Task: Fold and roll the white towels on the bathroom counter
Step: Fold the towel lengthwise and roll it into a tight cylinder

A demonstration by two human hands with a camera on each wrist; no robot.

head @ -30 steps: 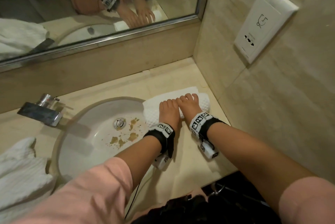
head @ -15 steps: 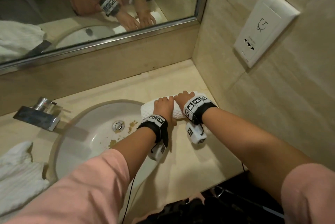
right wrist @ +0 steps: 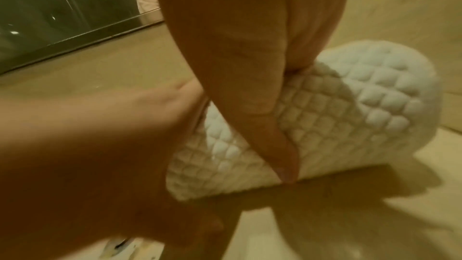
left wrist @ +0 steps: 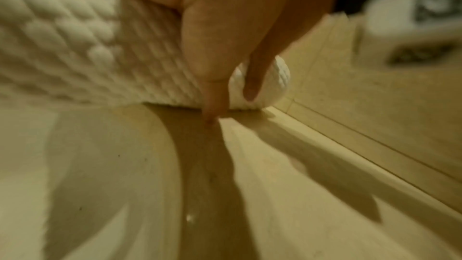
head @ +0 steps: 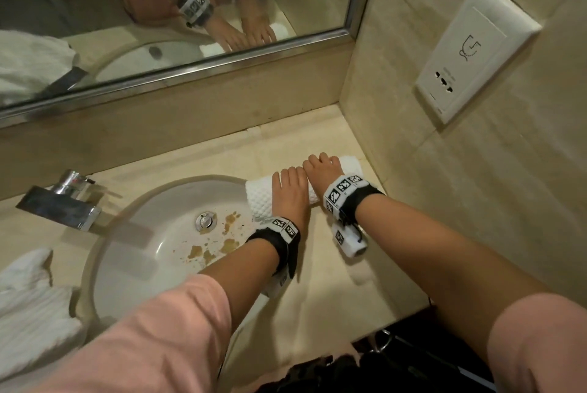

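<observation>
A white waffle-textured towel (head: 259, 198) lies rolled into a thick cylinder on the beige counter (head: 317, 303), right of the sink and near the side wall. Both hands sit on top of it, side by side. My left hand (head: 290, 189) covers the roll's middle, its thumb (left wrist: 207, 66) down the near side to the counter. My right hand (head: 320, 167) curls over the part nearer the wall, its thumb (right wrist: 250, 106) pressed against the roll's (right wrist: 362, 106) front. The roll's left end overhangs the basin edge. Fingertips are hidden behind the roll.
A crumpled pile of white towels (head: 31, 313) lies at the counter's left. The stained round sink (head: 152, 252) and chrome faucet (head: 60, 205) take up the middle. The mirror (head: 158, 11) lines the back. A wall socket plate (head: 476, 52) sits on the right wall.
Both hands have pushed the roll away from me toward the back right corner. The flat part of the towel that lay in front of the roll has been wound into it.
</observation>
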